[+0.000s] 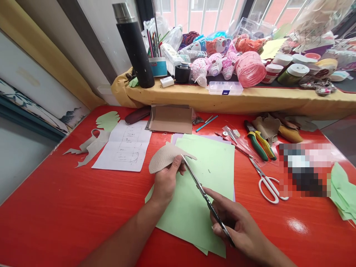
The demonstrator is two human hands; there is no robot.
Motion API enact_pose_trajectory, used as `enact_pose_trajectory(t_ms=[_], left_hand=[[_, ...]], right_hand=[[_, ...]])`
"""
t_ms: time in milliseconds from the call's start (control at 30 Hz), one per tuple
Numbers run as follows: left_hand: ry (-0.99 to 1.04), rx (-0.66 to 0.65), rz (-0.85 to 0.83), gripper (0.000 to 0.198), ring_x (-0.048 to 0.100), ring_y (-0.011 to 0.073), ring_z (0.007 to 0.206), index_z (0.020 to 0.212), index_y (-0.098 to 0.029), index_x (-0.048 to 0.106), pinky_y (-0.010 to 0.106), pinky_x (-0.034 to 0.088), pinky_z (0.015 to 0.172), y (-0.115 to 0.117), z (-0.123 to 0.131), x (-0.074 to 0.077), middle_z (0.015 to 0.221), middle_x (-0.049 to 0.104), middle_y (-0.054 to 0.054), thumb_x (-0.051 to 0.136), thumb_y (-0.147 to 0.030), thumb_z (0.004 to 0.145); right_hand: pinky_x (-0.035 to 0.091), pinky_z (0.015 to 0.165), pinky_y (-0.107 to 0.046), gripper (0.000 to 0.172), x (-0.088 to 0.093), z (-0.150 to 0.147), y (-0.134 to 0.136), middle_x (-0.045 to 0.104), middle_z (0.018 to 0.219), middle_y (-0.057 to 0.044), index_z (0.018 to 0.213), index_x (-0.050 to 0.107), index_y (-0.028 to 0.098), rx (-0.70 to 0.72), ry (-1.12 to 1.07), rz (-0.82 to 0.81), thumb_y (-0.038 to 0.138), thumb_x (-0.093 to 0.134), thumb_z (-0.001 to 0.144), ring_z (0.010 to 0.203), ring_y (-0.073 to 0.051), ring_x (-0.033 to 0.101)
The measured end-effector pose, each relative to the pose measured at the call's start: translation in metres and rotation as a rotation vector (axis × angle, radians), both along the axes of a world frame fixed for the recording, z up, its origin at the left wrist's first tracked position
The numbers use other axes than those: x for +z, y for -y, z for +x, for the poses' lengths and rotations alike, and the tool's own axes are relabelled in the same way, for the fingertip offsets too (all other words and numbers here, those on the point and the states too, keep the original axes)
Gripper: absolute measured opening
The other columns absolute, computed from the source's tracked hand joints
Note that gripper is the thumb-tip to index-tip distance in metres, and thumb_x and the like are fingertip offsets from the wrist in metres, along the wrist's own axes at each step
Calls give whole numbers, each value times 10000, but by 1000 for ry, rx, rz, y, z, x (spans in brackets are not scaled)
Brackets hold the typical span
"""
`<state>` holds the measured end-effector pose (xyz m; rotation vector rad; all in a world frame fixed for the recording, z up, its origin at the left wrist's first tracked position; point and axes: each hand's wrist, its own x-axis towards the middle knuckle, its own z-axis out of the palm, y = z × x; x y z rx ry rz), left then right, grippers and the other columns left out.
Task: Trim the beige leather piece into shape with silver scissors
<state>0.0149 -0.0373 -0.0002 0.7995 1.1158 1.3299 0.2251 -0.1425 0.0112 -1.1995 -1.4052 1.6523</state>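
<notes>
My left hand (166, 181) pinches a curved beige piece of leather (164, 157) between thumb and fingers, above the green sheets. Fingers of my right hand (236, 218) are wrapped round a pair of scissors (204, 194), seen nearly edge-on, pointing up and left. The blade tips meet the leather's lower edge close to my left thumb. Whether the blades are apart cannot be made out. Under both hands lie light green paper sheets (211, 163), with lilac paper showing at their edges.
White-handled scissors (268, 185) and green-yellow pliers (258, 142) lie right. A marked white paper (125, 148) and leather scraps (96, 142) lie left. Brown sheets (171, 118) are stacked behind. A black thermos (135, 52) and craft supplies crowd the sill (172, 94).
</notes>
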Motion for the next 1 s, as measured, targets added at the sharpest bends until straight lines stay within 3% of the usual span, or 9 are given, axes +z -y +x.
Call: enact_pose_trajectory(t_ms=[167,533,1000], left_hand=[[74,60,-49,385,600,160,692,817,-176,745,294,488,648,0,0,0,731,665,24,863,-541,848],[3,-11,-8,349,618,175,734,841,-183,751,310,515,704,4,0,0,760,675,33,790,-518,930],[80,9,-30,338,654,176,716,864,-177,776,310,529,656,3,4,5,781,705,38,849,-507,866]], right_hand=[[272,556,-286,782,1,1,1,390,760,51,1651,535,278,23,-15,-35,599,750,971,622,-148,360],[290,572,-293,759,1,1,-2,395,777,45,1652,537,264,14,-22,-26,583,732,991,644,-155,371],[283,480,-255,788,-1,2,1,412,726,58,1647,540,239,-22,-76,-65,603,743,978,535,-111,384]])
